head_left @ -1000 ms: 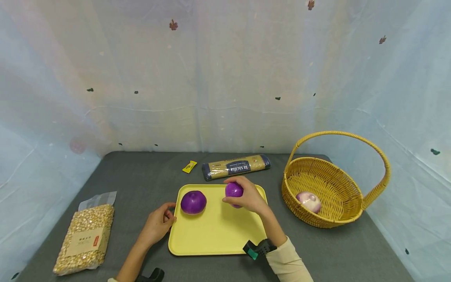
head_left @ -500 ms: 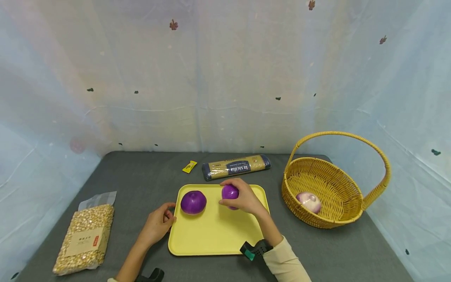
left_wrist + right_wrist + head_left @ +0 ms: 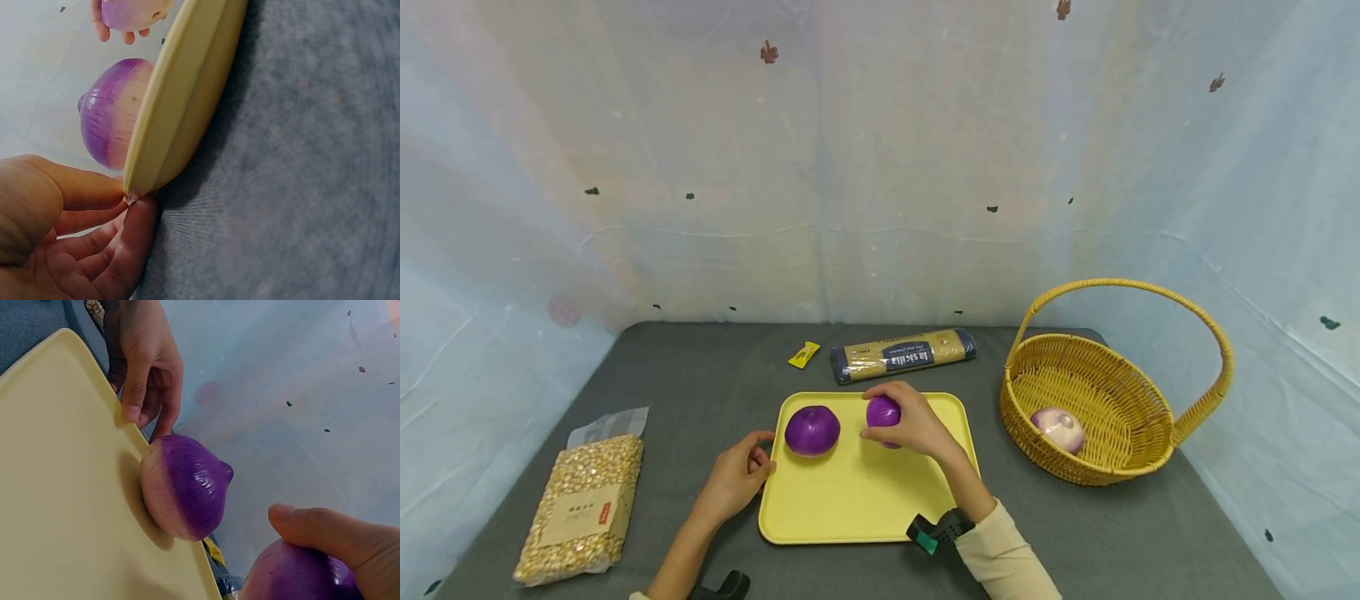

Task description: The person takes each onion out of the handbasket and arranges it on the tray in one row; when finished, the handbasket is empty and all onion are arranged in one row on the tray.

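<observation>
Gripping the held onion (image 3: 882, 412) from above and its far-right side, the right hand (image 3: 912, 425) has fingers and thumb curled round it, over the far middle of the yellow tray (image 3: 857, 508); whether the bulb touches the tray surface cannot be told. A second onion (image 3: 812, 430) rests on the tray just to the left of the held one, its pointed tip lying sideways. The left hand (image 3: 735, 477) pinches the tray's left rim, thumb above, fingers beneath. Well right of the tray, the wicker basket (image 3: 1150, 450) contains one pale onion (image 3: 1057, 429).
</observation>
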Demonstrator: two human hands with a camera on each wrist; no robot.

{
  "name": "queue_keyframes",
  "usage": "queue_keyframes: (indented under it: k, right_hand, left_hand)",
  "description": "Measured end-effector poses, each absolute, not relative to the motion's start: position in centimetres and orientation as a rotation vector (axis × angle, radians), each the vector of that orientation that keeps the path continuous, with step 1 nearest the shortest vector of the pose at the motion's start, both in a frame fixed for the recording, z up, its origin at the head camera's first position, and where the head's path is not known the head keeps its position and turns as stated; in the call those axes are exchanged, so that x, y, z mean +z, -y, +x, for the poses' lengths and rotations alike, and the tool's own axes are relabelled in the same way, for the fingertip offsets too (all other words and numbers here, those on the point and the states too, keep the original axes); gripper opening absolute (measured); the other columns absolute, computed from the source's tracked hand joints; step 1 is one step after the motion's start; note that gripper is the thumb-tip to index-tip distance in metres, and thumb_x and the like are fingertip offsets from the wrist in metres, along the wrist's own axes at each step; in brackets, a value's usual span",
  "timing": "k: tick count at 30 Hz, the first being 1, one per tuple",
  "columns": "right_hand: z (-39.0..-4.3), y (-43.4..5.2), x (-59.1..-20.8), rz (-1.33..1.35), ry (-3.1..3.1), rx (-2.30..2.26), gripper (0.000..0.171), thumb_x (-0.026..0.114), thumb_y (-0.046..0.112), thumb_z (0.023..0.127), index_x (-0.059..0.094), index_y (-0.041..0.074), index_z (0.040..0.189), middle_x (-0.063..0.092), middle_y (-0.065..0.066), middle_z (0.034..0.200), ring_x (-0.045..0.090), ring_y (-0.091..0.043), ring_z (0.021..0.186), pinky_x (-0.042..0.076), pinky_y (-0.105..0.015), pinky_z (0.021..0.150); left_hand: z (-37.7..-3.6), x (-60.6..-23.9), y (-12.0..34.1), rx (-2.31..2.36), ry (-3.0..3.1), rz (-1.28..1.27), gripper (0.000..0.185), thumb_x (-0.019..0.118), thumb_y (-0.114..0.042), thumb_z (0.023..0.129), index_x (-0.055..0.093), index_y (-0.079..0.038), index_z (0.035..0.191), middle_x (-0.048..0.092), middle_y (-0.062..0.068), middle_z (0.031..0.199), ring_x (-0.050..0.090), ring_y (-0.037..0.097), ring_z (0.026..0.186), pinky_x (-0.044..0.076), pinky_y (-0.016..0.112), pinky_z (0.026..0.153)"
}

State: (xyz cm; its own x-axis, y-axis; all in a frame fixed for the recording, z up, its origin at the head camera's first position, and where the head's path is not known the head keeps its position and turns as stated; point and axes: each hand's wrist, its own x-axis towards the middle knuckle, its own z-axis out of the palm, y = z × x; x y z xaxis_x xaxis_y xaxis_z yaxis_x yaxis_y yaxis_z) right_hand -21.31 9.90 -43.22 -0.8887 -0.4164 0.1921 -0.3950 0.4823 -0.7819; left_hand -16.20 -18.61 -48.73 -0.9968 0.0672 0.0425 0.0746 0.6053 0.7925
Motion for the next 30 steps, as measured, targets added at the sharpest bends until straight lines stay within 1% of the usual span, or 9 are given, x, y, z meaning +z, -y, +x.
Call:
queue_keyframes:
  k: [6, 13, 30]
  right_hand:
    - [-21.4, -9.7, -43.5, -0.741, -2.68, -1.373, 0.051, 0.081, 0.025, 0.071, 0.062, 0.011, 0.117, 0.053, -0.009, 0.116, 0.053, -0.023, 0.101, 0.05, -0.034, 0.076]
    - [-21.8, -9.4, -44.0, -0.762, -2.683, -1.347, 0.052, 0.081, 0.024, 0.071, 0.062, 0.009, 0.116, 0.054, -0.01, 0.117, 0.054, -0.024, 0.102, 0.05, -0.034, 0.076]
    - [-21.8, -8.8, -44.6, -0.756, -2.716, -1.132, 0.051, 0.081, 0.027, 0.07, 0.062, 0.009, 0.114, 0.052, -0.012, 0.116, 0.049, -0.026, 0.105, 0.049, -0.036, 0.076]
  left_hand:
    - [-16.2, -48.7, 18.6, -1.401, 2.804, -0.111, 0.035, 0.063, 0.0, 0.084, 0.056, 0.001, 0.118, 0.054, 0.003, 0.074, 0.05, 0.01, 0.055, 0.045, 0.024, 0.049]
    - [-16.1, -48.6, 18.6, -1.405, 2.805, -0.107, 0.036, 0.063, 0.0, 0.084, 0.055, 0.001, 0.119, 0.054, 0.004, 0.074, 0.05, 0.01, 0.055, 0.045, 0.024, 0.049]
    - [-16.1, -48.7, 18.6, -1.381, 2.806, -0.122, 0.035, 0.063, -0.001, 0.084, 0.055, 0.002, 0.119, 0.054, 0.003, 0.074, 0.049, 0.01, 0.054, 0.044, 0.024, 0.049]
